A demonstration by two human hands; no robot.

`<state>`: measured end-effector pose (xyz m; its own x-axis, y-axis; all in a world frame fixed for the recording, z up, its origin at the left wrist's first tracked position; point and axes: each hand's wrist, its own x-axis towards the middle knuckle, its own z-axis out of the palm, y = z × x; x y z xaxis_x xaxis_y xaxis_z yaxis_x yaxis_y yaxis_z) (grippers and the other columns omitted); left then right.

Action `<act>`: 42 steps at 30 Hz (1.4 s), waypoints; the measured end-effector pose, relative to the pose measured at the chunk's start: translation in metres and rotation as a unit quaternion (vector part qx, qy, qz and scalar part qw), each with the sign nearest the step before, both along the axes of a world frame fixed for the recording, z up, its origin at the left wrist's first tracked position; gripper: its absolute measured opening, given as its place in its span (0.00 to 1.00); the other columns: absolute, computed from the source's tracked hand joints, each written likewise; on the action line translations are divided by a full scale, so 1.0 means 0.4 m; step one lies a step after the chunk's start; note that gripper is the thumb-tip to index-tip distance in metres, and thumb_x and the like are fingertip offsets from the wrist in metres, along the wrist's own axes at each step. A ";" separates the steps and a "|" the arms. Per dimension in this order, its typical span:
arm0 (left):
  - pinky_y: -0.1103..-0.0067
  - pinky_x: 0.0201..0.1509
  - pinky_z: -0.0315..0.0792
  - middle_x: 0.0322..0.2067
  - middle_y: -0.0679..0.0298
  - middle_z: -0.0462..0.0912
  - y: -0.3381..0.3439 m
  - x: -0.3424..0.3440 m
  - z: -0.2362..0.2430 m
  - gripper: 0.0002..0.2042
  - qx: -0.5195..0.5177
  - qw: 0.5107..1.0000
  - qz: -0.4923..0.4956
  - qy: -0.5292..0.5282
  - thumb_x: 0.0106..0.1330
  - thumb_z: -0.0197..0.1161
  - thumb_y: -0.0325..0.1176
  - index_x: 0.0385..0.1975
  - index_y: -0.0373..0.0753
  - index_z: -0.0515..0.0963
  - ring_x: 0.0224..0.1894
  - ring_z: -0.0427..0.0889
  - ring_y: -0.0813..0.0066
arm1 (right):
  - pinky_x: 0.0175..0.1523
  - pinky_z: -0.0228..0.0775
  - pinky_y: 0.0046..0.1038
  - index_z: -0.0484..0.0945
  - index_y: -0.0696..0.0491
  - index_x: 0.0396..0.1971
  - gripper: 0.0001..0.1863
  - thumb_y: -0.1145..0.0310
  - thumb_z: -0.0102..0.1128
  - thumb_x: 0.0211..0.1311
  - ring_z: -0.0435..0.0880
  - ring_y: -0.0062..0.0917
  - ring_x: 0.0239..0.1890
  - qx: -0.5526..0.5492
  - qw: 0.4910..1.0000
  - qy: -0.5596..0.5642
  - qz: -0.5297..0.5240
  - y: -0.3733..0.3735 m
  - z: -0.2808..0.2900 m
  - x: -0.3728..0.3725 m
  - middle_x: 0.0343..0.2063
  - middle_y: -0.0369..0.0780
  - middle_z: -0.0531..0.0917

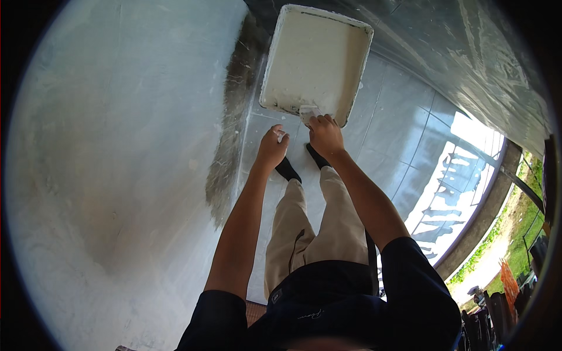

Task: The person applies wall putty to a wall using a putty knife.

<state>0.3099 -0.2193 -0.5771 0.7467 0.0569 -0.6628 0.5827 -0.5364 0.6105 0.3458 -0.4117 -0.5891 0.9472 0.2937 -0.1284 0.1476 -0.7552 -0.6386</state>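
Note:
At the near edge of a large square tray (358, 88), my right hand (325, 136) grips a flat, white-coated tool (309, 111). The tool's end lies over the rim; whether it is a brush or a scraper is unclear. A pale cream, paint-like liquid (319, 55) spreads across the tray. My left hand (273, 147) hangs just left of it, near the tray's front corner and apart from it. Its fingers are curled in, with something white showing at them, either a smear or a small held thing.
A whitish coated wall (129, 128) rises on the left, with a dark, ragged strip (225, 146) along its lower edge. Grey floor tiles (386, 111) lie around my feet. Clear plastic sheeting (468, 52) hangs at the upper right. Sunlight and grass (530, 225) show beyond a curved sill.

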 end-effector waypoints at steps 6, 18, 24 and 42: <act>0.68 0.58 0.64 0.53 0.58 0.76 -0.047 0.030 -0.047 0.29 -0.145 0.972 0.157 0.099 0.67 0.56 0.48 0.62 0.36 0.63 0.52 0.75 0.66 | 0.36 0.71 0.36 0.75 0.51 0.22 0.03 0.74 0.60 0.49 0.80 0.33 0.29 -0.021 0.995 -0.100 0.021 0.000 -0.064 -0.042 0.22 0.38 0.77; 0.76 0.58 0.59 0.47 0.62 0.80 -0.100 0.110 -0.083 0.26 -0.376 0.825 0.398 0.141 0.62 0.58 0.53 0.53 0.41 0.70 0.53 0.75 0.68 | 0.35 0.66 0.31 0.73 0.47 0.19 0.03 0.70 0.59 0.44 0.78 0.27 0.28 -0.082 0.982 -0.163 0.041 -0.001 -0.107 -0.015 0.20 0.34 0.74; 0.75 0.58 0.63 0.48 0.56 0.78 -0.114 0.117 -0.076 0.26 -0.420 0.781 0.440 0.143 0.63 0.56 0.53 0.50 0.37 0.70 0.53 0.75 0.64 | 0.36 0.66 0.30 0.74 0.47 0.19 0.03 0.69 0.59 0.43 0.78 0.25 0.28 -0.099 0.979 -0.165 0.062 -0.013 -0.140 -0.019 0.20 0.32 0.75; 0.76 0.56 0.63 0.45 0.57 0.77 -0.166 0.112 -0.100 0.25 -0.446 0.776 0.422 0.142 0.63 0.57 0.53 0.50 0.39 0.69 0.47 0.75 0.64 | 0.36 0.66 0.29 0.75 0.45 0.21 0.02 0.69 0.58 0.44 0.78 0.24 0.29 -0.100 0.974 -0.193 0.057 -0.047 -0.130 -0.010 0.21 0.31 0.75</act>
